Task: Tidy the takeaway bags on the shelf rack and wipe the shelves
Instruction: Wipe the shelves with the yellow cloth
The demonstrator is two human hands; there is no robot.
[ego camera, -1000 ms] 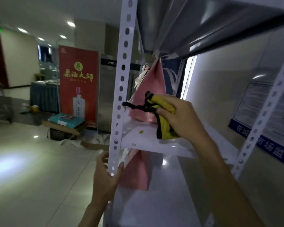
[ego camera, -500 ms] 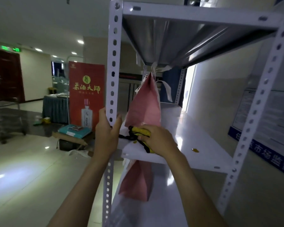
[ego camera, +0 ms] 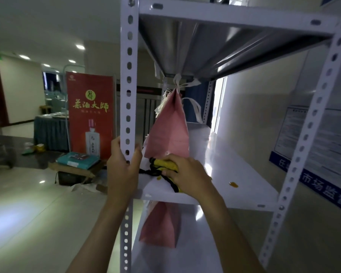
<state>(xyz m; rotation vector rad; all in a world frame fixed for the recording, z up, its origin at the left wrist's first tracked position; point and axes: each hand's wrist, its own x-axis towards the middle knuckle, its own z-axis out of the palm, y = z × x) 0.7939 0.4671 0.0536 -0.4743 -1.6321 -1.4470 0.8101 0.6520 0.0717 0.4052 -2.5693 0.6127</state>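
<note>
A white metal shelf rack stands in front of me. My left hand (ego camera: 122,164) grips its front left post (ego camera: 128,85). On the middle shelf (ego camera: 234,164) my right hand (ego camera: 187,175) holds a yellow cloth with black edging (ego camera: 163,165) down against the shelf's front left corner. A pink paper takeaway bag (ego camera: 168,131) with white handles stands upright just behind the cloth. A second pink bag (ego camera: 159,225) stands on the shelf below. Small yellow-brown stains (ego camera: 233,184) lie on the middle shelf to the right of my hand.
The upper shelf's metal underside (ego camera: 215,46) hangs close overhead. A wall with a blue and white notice (ego camera: 313,154) lies right behind the rack. To the left are a red banner (ego camera: 90,115), boxes on the floor (ego camera: 77,164) and a draped table (ego camera: 49,131).
The view has shifted slightly. My right hand with the cloth has moved a little along the shelf's front left corner. One second ago it held the cloth raised, and my left hand gripped the post lower.
</note>
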